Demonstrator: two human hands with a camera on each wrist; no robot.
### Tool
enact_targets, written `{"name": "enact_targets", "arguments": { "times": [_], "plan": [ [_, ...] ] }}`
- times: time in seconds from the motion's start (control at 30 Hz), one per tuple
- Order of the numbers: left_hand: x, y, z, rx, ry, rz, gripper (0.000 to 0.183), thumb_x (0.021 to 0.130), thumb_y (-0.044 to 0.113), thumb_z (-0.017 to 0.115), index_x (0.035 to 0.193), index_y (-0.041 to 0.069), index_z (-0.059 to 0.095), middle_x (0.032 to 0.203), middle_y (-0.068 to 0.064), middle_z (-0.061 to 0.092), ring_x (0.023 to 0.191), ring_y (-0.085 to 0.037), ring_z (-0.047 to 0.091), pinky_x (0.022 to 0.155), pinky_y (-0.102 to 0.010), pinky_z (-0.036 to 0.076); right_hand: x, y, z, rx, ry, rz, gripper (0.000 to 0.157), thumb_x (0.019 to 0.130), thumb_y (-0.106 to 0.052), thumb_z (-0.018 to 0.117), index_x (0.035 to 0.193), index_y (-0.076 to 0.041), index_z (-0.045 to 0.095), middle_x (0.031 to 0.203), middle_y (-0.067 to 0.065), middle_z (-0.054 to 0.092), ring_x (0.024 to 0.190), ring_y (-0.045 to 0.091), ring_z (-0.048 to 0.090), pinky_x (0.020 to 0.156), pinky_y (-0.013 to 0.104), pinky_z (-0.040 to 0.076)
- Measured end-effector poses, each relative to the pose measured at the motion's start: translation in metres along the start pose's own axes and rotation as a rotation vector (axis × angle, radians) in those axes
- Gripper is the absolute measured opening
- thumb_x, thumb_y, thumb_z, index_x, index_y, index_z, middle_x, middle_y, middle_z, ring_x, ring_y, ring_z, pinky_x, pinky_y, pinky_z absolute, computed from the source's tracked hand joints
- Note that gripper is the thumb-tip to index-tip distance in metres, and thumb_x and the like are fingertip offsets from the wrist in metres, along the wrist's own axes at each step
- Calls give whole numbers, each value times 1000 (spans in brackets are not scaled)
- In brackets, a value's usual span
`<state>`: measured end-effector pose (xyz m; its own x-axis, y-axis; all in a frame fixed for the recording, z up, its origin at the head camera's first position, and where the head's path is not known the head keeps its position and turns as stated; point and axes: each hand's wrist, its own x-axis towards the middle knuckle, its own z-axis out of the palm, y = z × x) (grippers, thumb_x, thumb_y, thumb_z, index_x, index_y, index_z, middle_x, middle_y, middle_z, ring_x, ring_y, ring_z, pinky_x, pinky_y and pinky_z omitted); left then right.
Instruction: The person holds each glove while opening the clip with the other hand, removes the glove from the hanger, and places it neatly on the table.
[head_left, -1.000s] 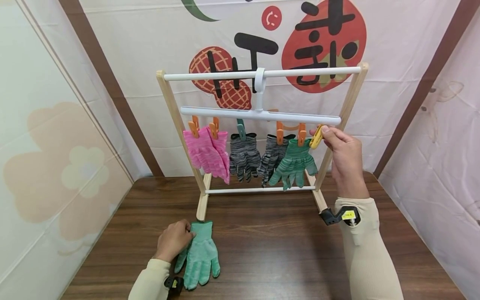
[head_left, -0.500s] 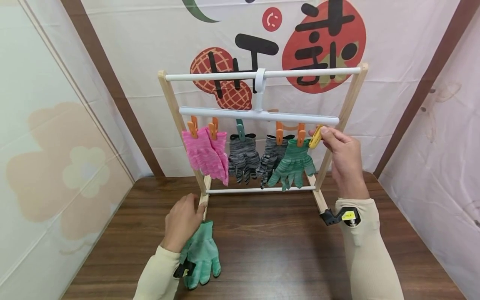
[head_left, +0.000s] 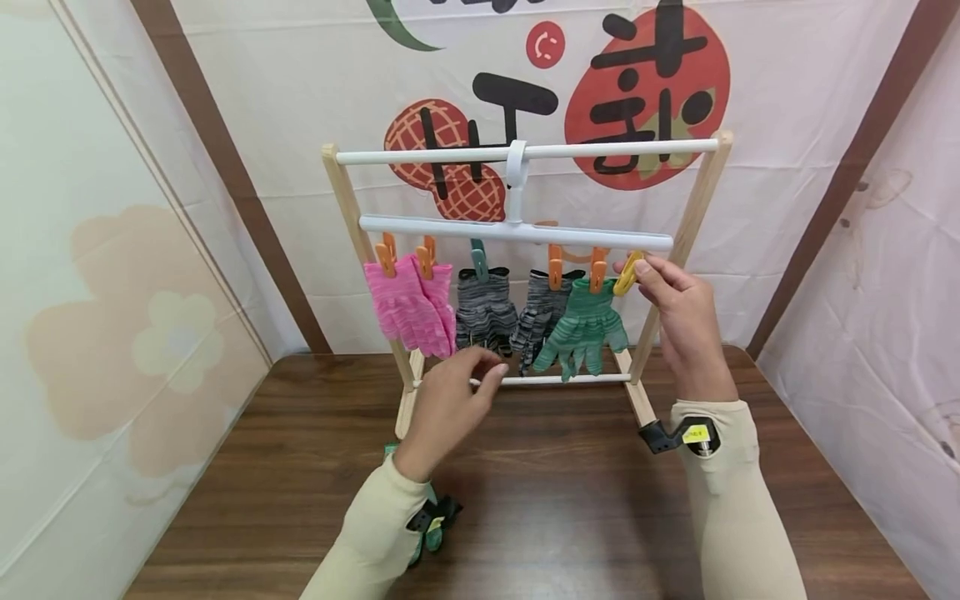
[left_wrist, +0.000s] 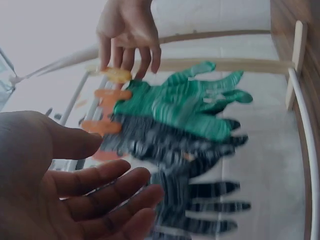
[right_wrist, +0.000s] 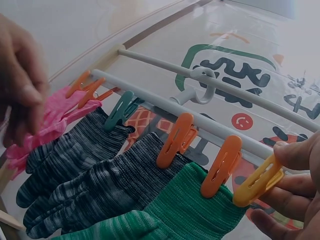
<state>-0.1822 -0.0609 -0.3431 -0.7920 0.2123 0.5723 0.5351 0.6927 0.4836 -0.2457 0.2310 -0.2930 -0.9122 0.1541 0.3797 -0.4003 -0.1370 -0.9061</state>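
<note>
My right hand pinches a yellow clothespin between thumb and fingers at the hanger's right end. In the right wrist view, the tip of that clothespin is at the cuff of a green knit glove. An orange clothespin also sits on this hanging glove's cuff. My left hand is in mid-air before the grey gloves, fingers loosely bent and holding nothing. Pink gloves hang from orange clothespins at the left. Another green glove lies on the table, mostly hidden by my left arm.
The white hanger hooks over the top bar of a wooden rack. The rack's feet stand on the brown table. Behind it is a printed cloth wall.
My left hand has left the green glove on the table and moved up and right to the hanging gloves. My right hand still pinches the yellow clothespin, shifting slightly left with the hanger.
</note>
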Motion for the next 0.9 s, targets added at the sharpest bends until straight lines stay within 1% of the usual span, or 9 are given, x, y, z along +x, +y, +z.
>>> {"name": "enact_targets", "arguments": {
  "times": [0.17,0.33,0.4,0.53,0.6,0.73,0.9],
  "plan": [
    [18,11,19,-52,0,22,15,99,24,68,106,11,72,93,1,70,79,-15,65,70,-36,52,-1,3,-3,-14,-39,-1,43,97,-31,72,127,0,69,111,6,76,134,19,48,117,50,26],
    [35,19,34,-69,2,22,20,101,26,66,111,9,71,96,0,69,81,-14,64,73,-36,53,-2,4,-4,-9,-59,-14,44,97,-31,71,129,0,67,116,11,74,134,20,48,118,50,26],
    [41,23,39,-77,-6,17,23,101,26,65,114,8,70,99,-1,69,85,-15,65,74,-37,53,-2,4,-5,3,-62,-22,44,97,-30,71,128,1,67,116,12,74,134,21,48,118,50,26],
    [52,31,49,-84,-24,9,28,102,27,64,121,6,68,108,-5,70,95,-18,66,79,-40,54,-1,4,-5,28,-71,-32,41,98,-27,70,127,1,67,114,9,74,131,22,50,116,48,30],
    [57,35,54,-82,-36,0,31,103,28,63,124,6,66,113,-7,69,100,-20,66,82,-41,53,-1,4,-6,34,-77,-38,40,98,-26,70,128,1,66,115,9,74,130,23,51,115,47,31],
    [66,39,64,-78,-49,-28,34,104,29,61,129,7,64,119,-9,68,106,-23,64,84,-43,53,-2,5,-6,20,-91,-46,42,99,-25,69,130,2,64,122,14,71,129,23,52,114,46,33],
    [75,40,74,-78,-32,-43,36,104,29,59,132,7,62,125,-9,66,110,-24,64,87,-44,53,-2,7,-6,-1,-100,-53,44,99,-26,68,133,2,62,119,7,73,128,23,53,112,42,35]
  ]
}}
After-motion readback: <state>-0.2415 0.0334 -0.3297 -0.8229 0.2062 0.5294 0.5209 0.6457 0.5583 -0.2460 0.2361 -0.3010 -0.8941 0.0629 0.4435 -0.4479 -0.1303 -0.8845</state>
